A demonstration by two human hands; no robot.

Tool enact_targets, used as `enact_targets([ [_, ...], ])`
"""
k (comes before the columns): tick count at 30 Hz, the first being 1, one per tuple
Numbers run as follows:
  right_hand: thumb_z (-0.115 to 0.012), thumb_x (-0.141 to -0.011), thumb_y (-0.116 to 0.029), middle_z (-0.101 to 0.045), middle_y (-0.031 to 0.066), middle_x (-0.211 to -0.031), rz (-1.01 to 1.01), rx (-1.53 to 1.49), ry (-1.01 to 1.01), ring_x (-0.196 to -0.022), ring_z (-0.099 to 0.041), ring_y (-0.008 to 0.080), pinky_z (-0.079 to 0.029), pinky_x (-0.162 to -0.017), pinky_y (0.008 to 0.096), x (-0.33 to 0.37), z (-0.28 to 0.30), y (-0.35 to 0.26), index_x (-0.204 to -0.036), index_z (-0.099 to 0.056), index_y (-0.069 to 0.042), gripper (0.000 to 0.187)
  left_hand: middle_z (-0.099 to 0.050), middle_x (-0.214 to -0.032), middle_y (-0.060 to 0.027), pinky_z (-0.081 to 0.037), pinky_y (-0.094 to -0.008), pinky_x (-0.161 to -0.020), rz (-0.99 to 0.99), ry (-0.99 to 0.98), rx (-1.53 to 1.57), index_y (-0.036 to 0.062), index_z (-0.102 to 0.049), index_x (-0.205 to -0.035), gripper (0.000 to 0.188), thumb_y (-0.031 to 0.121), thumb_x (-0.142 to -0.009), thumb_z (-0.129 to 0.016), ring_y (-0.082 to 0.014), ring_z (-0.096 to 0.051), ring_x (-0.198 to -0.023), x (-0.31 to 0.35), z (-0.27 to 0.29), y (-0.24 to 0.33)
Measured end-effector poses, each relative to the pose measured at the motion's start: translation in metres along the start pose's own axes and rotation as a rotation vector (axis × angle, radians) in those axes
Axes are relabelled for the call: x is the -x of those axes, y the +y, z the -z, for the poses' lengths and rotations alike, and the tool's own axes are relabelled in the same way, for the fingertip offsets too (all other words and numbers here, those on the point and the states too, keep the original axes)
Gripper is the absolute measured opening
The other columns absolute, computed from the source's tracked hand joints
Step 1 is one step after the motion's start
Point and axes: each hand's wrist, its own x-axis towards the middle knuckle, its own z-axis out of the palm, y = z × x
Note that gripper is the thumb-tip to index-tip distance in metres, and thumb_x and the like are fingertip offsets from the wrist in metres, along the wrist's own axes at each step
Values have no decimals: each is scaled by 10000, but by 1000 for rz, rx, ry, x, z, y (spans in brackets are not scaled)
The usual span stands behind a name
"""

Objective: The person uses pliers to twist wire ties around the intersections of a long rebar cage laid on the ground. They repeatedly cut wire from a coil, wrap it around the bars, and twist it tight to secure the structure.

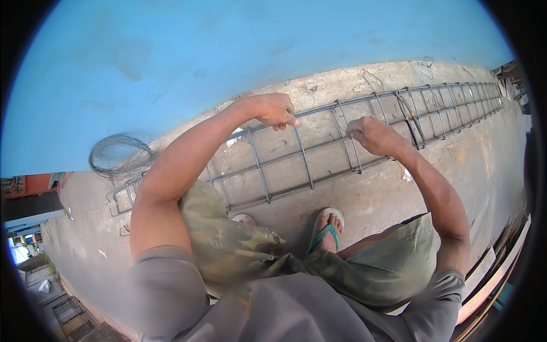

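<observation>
A long cage of steel reinforcing bars (305,157) lies along the floor in front of me, its long bars crossed by several bent stirrups. My left hand (276,110) is closed at the far long bar, thumb and fingers curled together near a stirrup. Over the middle of the cage, further right, my right hand (373,135) is closed with its fingertips pinched together. Whatever either hand may hold is too small or hidden to make out. Just right of my right hand, a tool with two long dark handles (409,117) hangs across the cage bars; it looks like pincers.
A loose coil of thin wire (119,157) lies at the cage's left end by the blue wall (256,40). Wire scraps litter the concrete floor (364,196). My sandalled foot (329,231) is close to the near bar. Long boards (496,273) lie at the right.
</observation>
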Motion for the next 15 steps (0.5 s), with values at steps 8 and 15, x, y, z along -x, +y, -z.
enact_targets([
  [8,-489,-861,-56,-690,247,-921,-361,-758,38,-899,-675,387,-517,-813,407,6,-164,16,-1095,-650,54,305,-709,-877,-106,-535,-351,-749,-32,-119,154,-20,-684,-1021,312,269,-948,-593,-182,-694,-776,-32,-76,-27],
  [15,-495,-849,-59,-653,289,-949,-8,-384,246,-923,-626,454,-506,-823,483,30,-157,12,-1038,-644,58,268,-692,-832,-93,-532,-345,-701,-66,-75,217,-36,-678,-1070,309,234,-949,-589,-169,-672,-722,-40,-88,-15],
])
